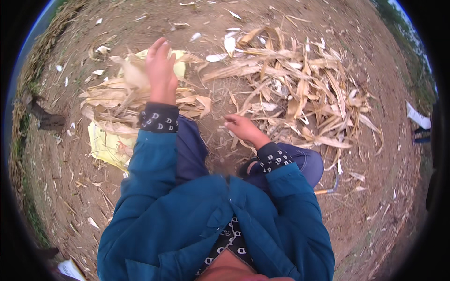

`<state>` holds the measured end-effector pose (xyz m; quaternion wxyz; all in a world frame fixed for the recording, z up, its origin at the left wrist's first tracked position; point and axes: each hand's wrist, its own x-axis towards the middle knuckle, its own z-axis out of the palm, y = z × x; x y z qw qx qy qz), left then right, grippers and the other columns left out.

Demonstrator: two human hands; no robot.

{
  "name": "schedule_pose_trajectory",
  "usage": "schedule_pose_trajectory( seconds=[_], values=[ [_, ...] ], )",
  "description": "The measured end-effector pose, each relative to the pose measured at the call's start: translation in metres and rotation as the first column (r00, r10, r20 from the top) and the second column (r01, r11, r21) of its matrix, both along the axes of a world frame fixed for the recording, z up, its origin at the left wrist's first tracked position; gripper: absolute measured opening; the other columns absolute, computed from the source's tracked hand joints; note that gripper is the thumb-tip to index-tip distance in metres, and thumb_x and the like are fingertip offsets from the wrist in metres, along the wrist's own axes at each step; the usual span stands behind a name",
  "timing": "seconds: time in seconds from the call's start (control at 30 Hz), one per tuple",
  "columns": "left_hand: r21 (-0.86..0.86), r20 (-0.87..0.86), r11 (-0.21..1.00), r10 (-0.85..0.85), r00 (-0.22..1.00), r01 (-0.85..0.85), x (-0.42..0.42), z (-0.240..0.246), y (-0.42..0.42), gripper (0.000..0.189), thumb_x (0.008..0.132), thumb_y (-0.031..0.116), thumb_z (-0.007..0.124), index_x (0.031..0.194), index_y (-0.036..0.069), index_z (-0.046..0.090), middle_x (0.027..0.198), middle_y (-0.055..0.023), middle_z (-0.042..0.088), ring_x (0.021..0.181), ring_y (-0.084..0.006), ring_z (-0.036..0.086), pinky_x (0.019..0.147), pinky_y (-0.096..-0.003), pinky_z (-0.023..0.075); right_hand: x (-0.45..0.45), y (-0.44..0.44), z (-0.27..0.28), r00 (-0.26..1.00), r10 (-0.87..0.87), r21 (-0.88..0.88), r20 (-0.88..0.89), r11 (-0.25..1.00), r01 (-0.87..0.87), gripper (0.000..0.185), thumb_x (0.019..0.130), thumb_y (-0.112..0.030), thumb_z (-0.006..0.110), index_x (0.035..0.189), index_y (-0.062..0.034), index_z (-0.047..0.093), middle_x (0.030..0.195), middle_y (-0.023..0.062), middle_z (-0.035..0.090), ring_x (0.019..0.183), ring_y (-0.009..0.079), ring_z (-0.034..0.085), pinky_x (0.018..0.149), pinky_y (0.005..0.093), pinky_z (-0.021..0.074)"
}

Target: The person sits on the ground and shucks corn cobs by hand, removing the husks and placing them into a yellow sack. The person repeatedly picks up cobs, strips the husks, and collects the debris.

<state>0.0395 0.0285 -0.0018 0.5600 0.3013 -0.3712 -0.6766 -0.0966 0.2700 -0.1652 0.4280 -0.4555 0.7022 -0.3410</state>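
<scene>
My left hand (161, 70) is raised over a heap of dry corn husks (109, 93), its fingers stretched out and the thumb apart. A pale husk (132, 72), blurred, lies against the hand's left side; I see no grip on it. Under that heap a yellow woven sack (109, 144) bearing red writing shows at both ends. My right hand (244, 128) hovers by my right knee with fingers loosely bent and nothing visible in them. Just beyond it spreads a larger pile of loose dry corn husks (304, 87).
A sickle (332, 189) with an orange handle lies right of my knee. White husk pieces (216, 57) are scattered over bare soil (379, 196). Dark cloth-like material (47, 117) sits at left, a white bag (71, 269) at lower left. A person's legs (422, 135) show at the right rim.
</scene>
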Motion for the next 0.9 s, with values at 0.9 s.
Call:
schedule_pose_trajectory(
  seconds=[0.9],
  values=[
    [0.058,0.164,0.941,-0.338,0.927,0.333,-0.051,-0.004,0.024,0.024,0.093,0.011,0.060,0.115,0.001,0.057,0.114,-0.0094,0.065,0.098,-0.0161,0.063,0.084,-0.0290,0.0488,-0.034,-0.051,-0.238,0.420,-0.752,0.406,0.509,0.639,0.653,0.050,0.098,-0.028,0.055,0.135,0.0054,0.051,0.136,0.0142,0.056,0.128,0.0222,0.048,0.108,0.0343,0.0329]
  ],
)
